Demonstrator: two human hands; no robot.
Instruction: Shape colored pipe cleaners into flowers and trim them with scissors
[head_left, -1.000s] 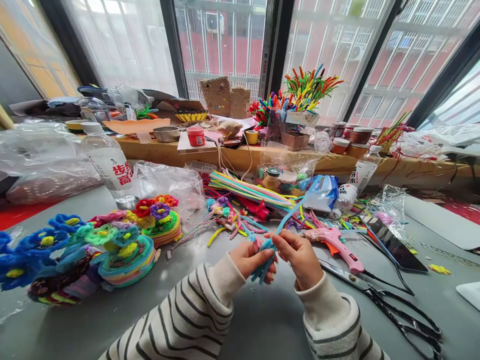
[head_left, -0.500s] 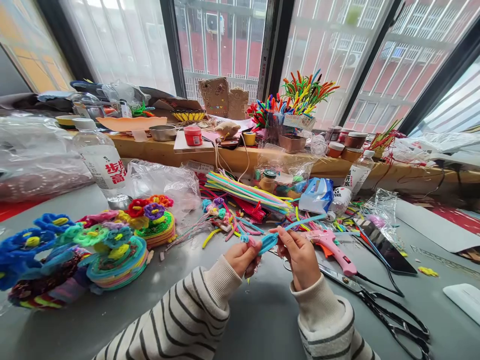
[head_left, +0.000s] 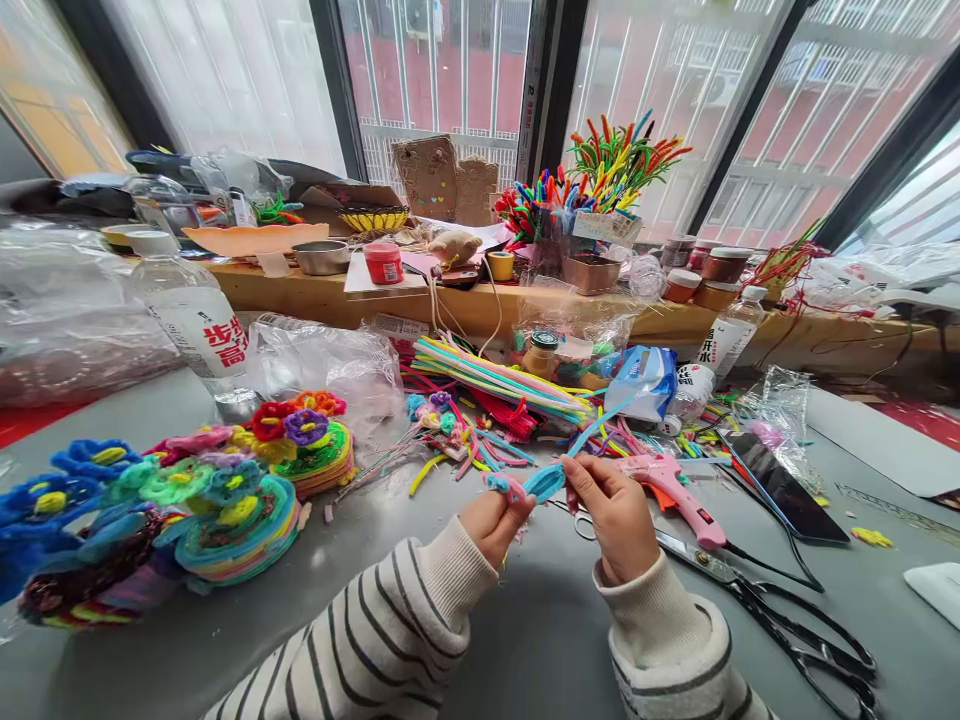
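Narrow light-blue fuzzy loop (head_left: pixel 545 484) with pink bit (head_left: pixel 516 488), tail (head_left: pixel 591 432) slanting up-right, between both hands (head_left: pixel 621 518)

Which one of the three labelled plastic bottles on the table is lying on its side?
The bottle just right of the blue-and-white packet; the left bottle and the rear right bottle stand upright.

Your matt cloth sleeves (head_left: pixel 394 625), ribbed at the cuffs (head_left: pixel 459 568), show against a smooth, faintly glossy tabletop (head_left: pixel 536 650), your fuzzy blue strip (head_left: pixel 546 484) — velvety, matt — contrasting with a shiny pink plastic glue gun (head_left: pixel 667 478), polished metal scissors (head_left: pixel 696 559), a crinkled clear plastic bag (head_left: pixel 337 358) and a wooden ledge (head_left: pixel 319 299).
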